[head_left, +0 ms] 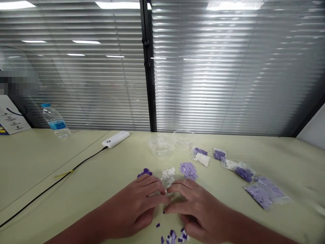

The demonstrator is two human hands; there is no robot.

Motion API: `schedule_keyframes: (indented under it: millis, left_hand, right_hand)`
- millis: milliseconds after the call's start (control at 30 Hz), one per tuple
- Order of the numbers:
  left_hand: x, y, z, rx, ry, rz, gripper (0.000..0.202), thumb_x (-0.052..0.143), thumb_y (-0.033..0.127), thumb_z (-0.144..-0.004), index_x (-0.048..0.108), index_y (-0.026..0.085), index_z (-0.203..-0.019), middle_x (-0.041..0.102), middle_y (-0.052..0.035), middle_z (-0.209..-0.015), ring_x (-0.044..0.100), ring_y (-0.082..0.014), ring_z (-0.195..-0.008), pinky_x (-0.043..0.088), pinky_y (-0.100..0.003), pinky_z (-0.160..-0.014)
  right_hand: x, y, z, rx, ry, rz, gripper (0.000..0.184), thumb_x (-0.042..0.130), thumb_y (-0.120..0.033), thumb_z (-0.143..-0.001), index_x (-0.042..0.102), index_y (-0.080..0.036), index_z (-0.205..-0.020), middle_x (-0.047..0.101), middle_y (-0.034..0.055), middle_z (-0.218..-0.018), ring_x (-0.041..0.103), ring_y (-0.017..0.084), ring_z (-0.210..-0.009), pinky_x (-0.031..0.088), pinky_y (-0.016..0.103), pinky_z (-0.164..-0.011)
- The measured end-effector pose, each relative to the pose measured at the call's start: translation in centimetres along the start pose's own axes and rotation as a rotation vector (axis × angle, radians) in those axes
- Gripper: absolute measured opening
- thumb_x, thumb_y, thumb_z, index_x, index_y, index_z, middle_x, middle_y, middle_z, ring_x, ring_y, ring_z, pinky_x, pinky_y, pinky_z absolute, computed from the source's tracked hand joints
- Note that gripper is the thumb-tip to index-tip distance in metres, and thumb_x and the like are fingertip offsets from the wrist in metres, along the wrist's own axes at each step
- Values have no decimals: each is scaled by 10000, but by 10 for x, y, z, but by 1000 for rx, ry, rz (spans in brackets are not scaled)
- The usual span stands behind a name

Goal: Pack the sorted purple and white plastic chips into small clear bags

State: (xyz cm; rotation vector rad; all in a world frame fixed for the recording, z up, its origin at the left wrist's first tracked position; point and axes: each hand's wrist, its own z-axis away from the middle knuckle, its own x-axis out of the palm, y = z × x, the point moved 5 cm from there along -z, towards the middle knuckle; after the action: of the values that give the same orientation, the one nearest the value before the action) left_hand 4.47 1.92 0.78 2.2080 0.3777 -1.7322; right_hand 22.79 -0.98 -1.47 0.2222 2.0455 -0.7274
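Observation:
Both my hands rest low on the pale green table (101,176), fingertips meeting in the middle. My left hand (137,206) has its fingers curled, tips pinched near small white pieces. My right hand (195,210) also curls inward, with a dark purple piece at its fingertip. Just beyond the fingers lie three small piles: dark purple pieces (144,173), white pieces (168,175) and light purple pieces (188,170). Mixed purple and white pieces (174,236) are scattered between my wrists at the near edge.
Two clear plastic cups (162,147) stand behind the piles. Several small bags of purple and white pieces (264,193) lie to the right. A white power bank (115,139) with a black cable and a water bottle (55,121) are at the left. Closed blinds fill the background.

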Motion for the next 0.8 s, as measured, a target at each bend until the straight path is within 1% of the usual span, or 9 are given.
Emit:
schedule_keyframes:
  millis: [100,233,300,367,500,600,633,733,800]
  left_hand:
    - [-3,1,1,-10,-9,71,467,670,102,-761,646,396,-1122,638,56,-1109,569,-93,-1091,421,-244,-1002]
    - [0,0,-2,-36,-48,110,186,750,389,-836,706,456,-1004,654,84,-1073,605,-54,-1077,432,-207,-953]
    - [5,-7,-3,-85,-21,98,91,740,432,-848,728,474,-927,661,98,-1021,612,-35,-1045,420,-209,-960]
    - [10,-16,-3,-156,3,98,52,727,420,-859,739,470,-869,659,102,-977,606,-25,-1007,404,-219,-963]
    - [14,-34,-3,-325,4,119,146,656,354,-901,742,449,-832,650,99,-937,572,-20,-962,373,-219,-905]
    - [10,-31,-2,-416,-40,163,136,642,377,-903,724,392,-795,641,104,-983,553,-33,-1003,356,-229,-931]
    - [10,-26,-2,-436,-63,198,104,686,425,-873,705,360,-795,633,104,-1009,545,-45,-1026,357,-234,-953]
    - [12,-12,0,-506,-118,321,436,886,567,-658,616,287,-855,600,95,-1078,515,-90,-1064,378,-248,-988]
    - [16,-10,2,-546,-122,364,543,934,549,-601,575,285,-910,582,88,-1108,496,-105,-1072,386,-256,-1003]
  right_hand:
    - [-1,6,3,18,57,-46,602,555,-35,-704,684,-294,-1231,563,43,-1307,516,222,-1230,408,397,-1044]
    - [-1,15,7,68,149,-97,572,536,0,-705,676,-241,-1205,544,71,-1306,529,223,-1198,426,397,-1007]
    - [0,17,7,68,155,-105,573,544,9,-699,674,-235,-1202,547,74,-1297,535,226,-1184,425,401,-1006]
    - [1,17,7,69,157,-109,572,550,16,-698,676,-237,-1195,548,72,-1295,535,225,-1182,423,399,-1007]
    - [0,18,7,80,163,-123,558,551,29,-715,677,-237,-1189,548,69,-1284,532,215,-1189,425,386,-998]
    - [0,18,8,81,164,-125,538,557,30,-721,682,-233,-1174,548,68,-1276,533,212,-1188,421,387,-999]
    - [0,18,8,80,164,-123,532,556,32,-723,683,-232,-1168,547,68,-1273,533,210,-1188,419,386,-1001]
    - [1,18,8,85,164,-116,519,555,37,-719,686,-227,-1146,543,69,-1270,538,210,-1183,420,384,-994]
    - [0,19,8,93,166,-114,524,555,38,-716,684,-229,-1148,536,71,-1282,542,210,-1179,423,383,-989]
